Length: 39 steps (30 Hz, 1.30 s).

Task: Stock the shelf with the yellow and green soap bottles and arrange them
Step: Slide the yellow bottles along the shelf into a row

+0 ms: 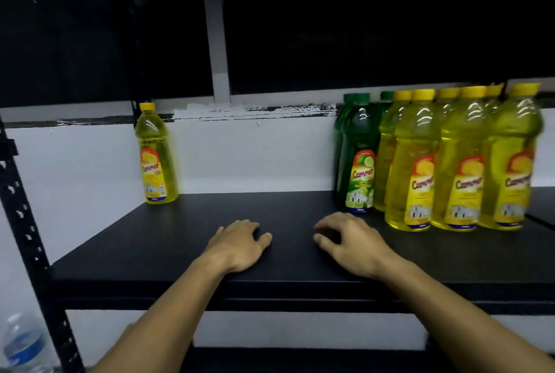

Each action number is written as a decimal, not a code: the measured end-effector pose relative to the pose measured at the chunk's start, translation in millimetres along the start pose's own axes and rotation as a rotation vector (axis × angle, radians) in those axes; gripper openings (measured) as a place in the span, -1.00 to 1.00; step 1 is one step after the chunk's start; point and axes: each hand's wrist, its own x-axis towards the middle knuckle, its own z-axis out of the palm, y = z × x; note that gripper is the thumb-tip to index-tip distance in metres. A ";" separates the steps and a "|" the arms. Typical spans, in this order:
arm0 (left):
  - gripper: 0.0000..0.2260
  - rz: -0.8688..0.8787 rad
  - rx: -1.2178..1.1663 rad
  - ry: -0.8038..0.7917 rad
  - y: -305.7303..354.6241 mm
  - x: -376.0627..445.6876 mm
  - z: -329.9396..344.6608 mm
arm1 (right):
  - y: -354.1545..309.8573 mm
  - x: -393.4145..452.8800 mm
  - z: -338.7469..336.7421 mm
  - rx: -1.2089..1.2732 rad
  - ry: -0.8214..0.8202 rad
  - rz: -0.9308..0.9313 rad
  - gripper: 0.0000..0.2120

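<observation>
A black shelf board [186, 240] fills the middle of the head view. One yellow soap bottle [156, 156] stands alone at its back left corner. At the right, several yellow soap bottles [459, 162] stand packed together, with green soap bottles [359, 156] at their left side, some hidden behind the front one. My left hand [240, 243] lies palm down on the board near the front, holding nothing. My right hand [348, 240] hovers beside it, fingers loosely curled and empty, a short way in front of the green bottles.
A black perforated upright [27, 240] frames the shelf on the left. The white back wall [255, 156] closes the shelf behind, under a dark upper shelf. A clear water bottle [24, 342] stands at the lower left, outside the rack.
</observation>
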 end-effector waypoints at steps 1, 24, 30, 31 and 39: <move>-0.44 0.006 0.022 0.001 0.4 -0.6 0.0 | 8.0 -5.6 -6.0 0.007 0.112 -0.007 -0.71; -0.44 0.000 0.018 0.069 -3.6 11.8 7.4 | 77.0 30.6 -56.4 0.035 0.675 0.654 -0.15; -0.45 -0.004 0.001 0.068 -4.0 11.9 8.1 | 65.0 24.8 -49.3 0.164 0.653 0.581 -0.04; -0.45 -0.005 -0.003 0.066 -3.8 11.8 7.9 | 60.9 23.9 -47.6 0.215 0.631 0.559 -0.02; -0.45 -0.001 -0.017 0.069 -3.5 10.3 8.2 | 8.5 18.1 -34.2 0.152 0.438 0.454 0.18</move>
